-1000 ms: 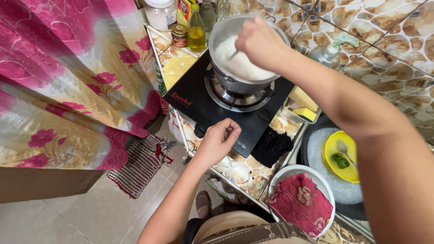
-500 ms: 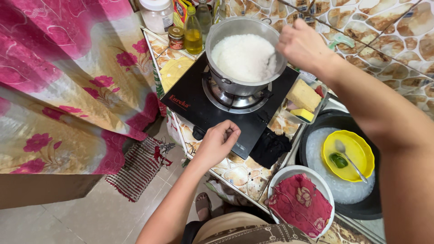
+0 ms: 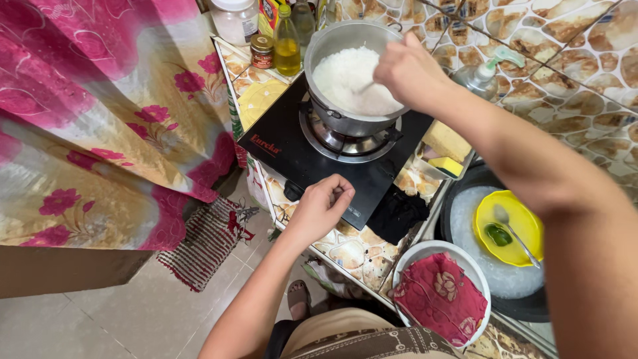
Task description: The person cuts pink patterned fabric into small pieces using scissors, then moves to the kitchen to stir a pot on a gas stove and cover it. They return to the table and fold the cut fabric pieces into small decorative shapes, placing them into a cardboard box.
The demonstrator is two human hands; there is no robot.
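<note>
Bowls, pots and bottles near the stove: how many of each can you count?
Pot: 1
Bowls: 2, a yellow bowl and a white bowl
Bottles: 3, an oil bottle, a darker bottle, a pump bottle
Jars: 2, a small jar, a big white jar
Total: 8

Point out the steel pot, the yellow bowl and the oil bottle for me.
steel pot [image 3: 345, 119], head view, on its outer side wall.
yellow bowl [image 3: 522, 234], head view, on its bare inner surface.
oil bottle [image 3: 288, 50], head view, on its body filled with yellow oil.
</note>
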